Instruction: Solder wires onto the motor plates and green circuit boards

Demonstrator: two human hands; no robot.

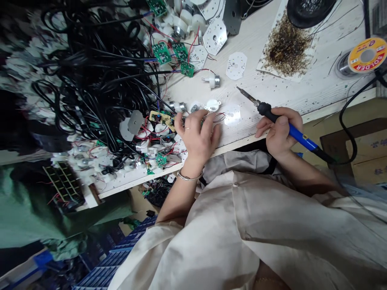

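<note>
My right hand (282, 131) is wrapped round the blue and black handle of a soldering iron (302, 137). The iron's bare tip points up and left above the white bench. My left hand (198, 137) rests over the small parts near the bench's front edge, fingers bent and spread; its fingertips are partly hidden among them. Touching or close beside it is a yellowish circuit board (161, 118). Thin red wires run out from under its fingers toward a white LED plate (232, 115). Just beyond the fingers lies a white round motor part (213, 105).
A heap of black cables (99, 80) and several green circuit boards (161, 52) cover the left side. Another white plate (236, 65) and a small motor (213, 81) lie farther back. At right are a solder spool (367, 55), a residue-covered sheet (287, 46) and a black dish (310, 12).
</note>
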